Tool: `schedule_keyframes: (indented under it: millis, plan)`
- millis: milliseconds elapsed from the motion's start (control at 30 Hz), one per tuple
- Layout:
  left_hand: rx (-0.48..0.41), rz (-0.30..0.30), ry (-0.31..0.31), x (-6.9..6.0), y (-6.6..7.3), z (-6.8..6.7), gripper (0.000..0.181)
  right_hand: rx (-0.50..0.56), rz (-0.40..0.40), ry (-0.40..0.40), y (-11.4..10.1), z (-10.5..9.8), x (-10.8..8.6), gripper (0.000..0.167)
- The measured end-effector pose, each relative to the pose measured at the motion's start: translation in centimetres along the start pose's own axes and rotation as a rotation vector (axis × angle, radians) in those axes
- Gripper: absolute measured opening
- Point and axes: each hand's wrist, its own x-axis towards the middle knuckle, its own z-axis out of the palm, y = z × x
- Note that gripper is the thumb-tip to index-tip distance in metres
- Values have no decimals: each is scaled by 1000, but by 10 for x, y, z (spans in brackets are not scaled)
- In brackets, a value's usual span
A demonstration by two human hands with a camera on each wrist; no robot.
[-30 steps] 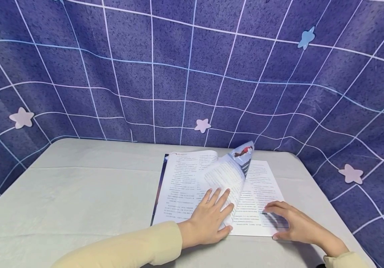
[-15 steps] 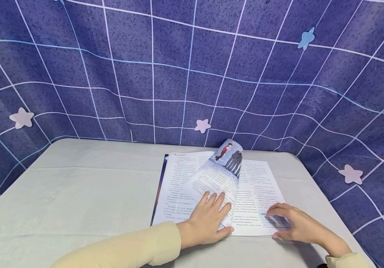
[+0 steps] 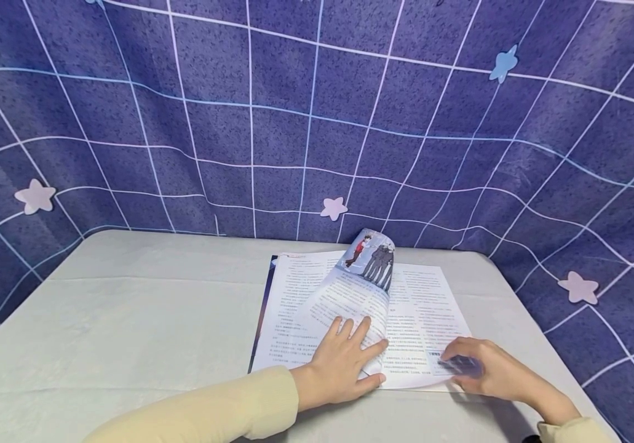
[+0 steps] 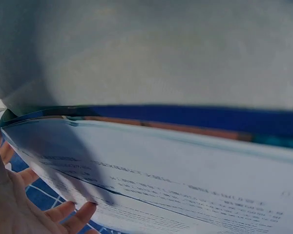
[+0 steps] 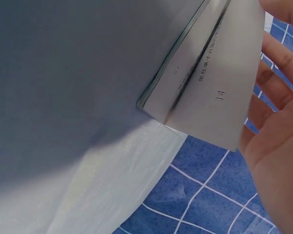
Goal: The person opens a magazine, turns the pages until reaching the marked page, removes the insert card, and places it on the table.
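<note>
A magazine lies open on the table, with a loosely curled leaf near its middle that shows a coloured picture of figures. My left hand rests spread on the lower part of that leaf, its fingers straight. At the lower right corner, my right hand has thumb and fingers curled about a page, whose corner bends up. In the right wrist view, this page, numbered 14, stands lifted off the pages beneath, against the right hand. The left wrist view shows the left hand at the page edges.
A pale cloth covers the table. Behind it and along the right side hangs a dark blue curtain with grid lines and star shapes. The magazine's dark cover edge shows at its left.
The curled leaf has swung left and flattened somewhat, showing more of its picture. The left hand has barely moved. At the right hand, the page corner now bends up.
</note>
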Motion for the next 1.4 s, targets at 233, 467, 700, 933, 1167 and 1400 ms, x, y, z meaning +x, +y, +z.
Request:
schedule_keyframes:
  millis: [233,467,700,933,1167,1400]
  plan:
    - [-6,28,60,1,0,3,58,-6,34,5,-1,-2,-1,37]
    - [-11,52,92,0,1,4,57,-14,63,10,-1,-3,0,35]
    - [-20,71,69,0,0,4,54,7,59,16,-2,-4,0,31]
    - [-7,88,80,0,0,5,53,6,23,52,-1,-4,2,34]
    - [-10,83,42,0,0,5,55,18,15,80,0,-4,3,36]
    - [4,75,55,-1,0,4,55,28,-30,103,2,-4,4,37]
